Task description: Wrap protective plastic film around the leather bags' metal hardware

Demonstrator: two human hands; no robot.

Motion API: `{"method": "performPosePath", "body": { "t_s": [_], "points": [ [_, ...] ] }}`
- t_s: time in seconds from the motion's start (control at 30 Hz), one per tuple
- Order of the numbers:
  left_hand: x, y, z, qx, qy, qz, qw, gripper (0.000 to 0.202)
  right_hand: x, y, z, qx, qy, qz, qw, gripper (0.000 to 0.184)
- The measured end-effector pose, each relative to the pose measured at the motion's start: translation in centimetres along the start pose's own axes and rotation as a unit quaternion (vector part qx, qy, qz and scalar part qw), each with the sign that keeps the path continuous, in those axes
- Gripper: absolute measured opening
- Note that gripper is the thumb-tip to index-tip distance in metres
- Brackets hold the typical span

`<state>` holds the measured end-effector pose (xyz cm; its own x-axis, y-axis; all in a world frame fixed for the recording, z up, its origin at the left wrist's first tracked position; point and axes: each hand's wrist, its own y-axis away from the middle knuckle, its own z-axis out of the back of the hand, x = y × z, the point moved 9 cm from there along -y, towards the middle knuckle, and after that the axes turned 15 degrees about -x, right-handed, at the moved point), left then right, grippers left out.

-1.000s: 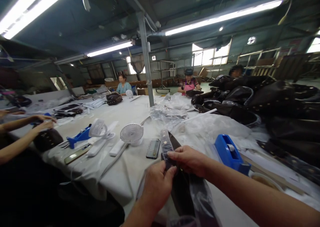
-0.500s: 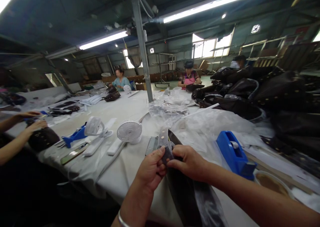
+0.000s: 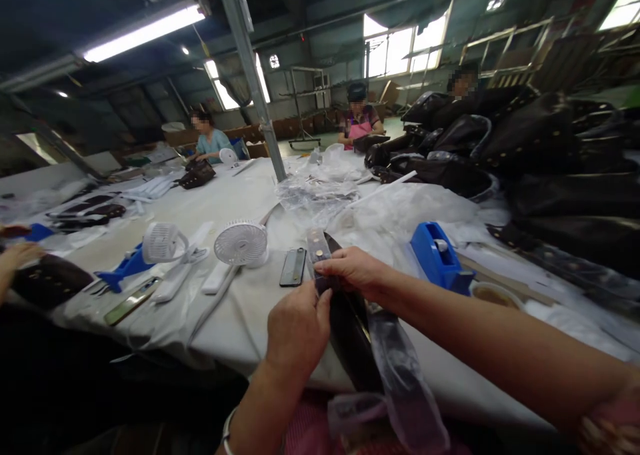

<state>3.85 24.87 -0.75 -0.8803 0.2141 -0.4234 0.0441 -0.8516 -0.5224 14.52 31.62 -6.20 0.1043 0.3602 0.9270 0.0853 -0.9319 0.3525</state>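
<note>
A dark studded strap (image 3: 319,245) lies over the near edge of the white table (image 3: 250,208) and runs down toward me inside a clear plastic sleeve (image 3: 400,381). My left hand (image 3: 296,328) pinches the strap from below, fingers closed on it. My right hand (image 3: 353,271) grips the same strap just above, thumb and fingers closed round it. Both hands meet at the strap, a little right of a black phone (image 3: 293,266).
A white desk fan (image 3: 241,243), a second fan (image 3: 160,241) and a blue tape dispenser (image 3: 437,258) stand near. Dark bags (image 3: 525,148) pile up at the right beside crumpled plastic (image 3: 320,195). A co-worker's hand (image 3: 15,255) works at the left; other people sit at the far end.
The view has tilted down and the table has risen in the picture. My hands stay on the strap, with the left hand a little lower on it than before.
</note>
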Motion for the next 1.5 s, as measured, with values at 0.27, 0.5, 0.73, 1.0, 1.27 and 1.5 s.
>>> {"method": "performPosePath", "body": {
  "t_s": [0.27,0.5,0.73,1.0,1.27,1.5],
  "points": [
    [-4.9,6.3,-2.6,0.229,0.157,0.067,0.958,0.041,1.2,1.0,0.8,-0.081,-0.093,0.042,0.991,0.026],
    [-5.8,10.0,-3.4,0.254,0.309,0.234,0.886,0.014,1.0,2.4,1.4,-0.105,-0.139,0.063,0.983,0.027],
    [-7.2,13.0,-4.6,0.25,0.418,0.331,0.808,0.039,0.5,3.8,1.2,-0.112,-0.198,0.071,0.971,0.028],
    [-6.9,15.8,-2.3,0.208,0.566,0.45,0.659,0.039,1.3,7.0,0.5,-0.116,-0.247,0.04,0.961,0.019],
    [-0.4,12.3,8.7,-0.004,0.47,0.3,0.83,0.03,-0.4,9.1,3.3,-0.144,-0.264,-0.002,0.954,0.025],
    [-3.4,13.7,8.9,0.041,0.379,0.193,0.904,0.03,-6.5,15.6,-0.1,-0.064,-0.235,-0.017,0.97,0.029]
  ]
}}
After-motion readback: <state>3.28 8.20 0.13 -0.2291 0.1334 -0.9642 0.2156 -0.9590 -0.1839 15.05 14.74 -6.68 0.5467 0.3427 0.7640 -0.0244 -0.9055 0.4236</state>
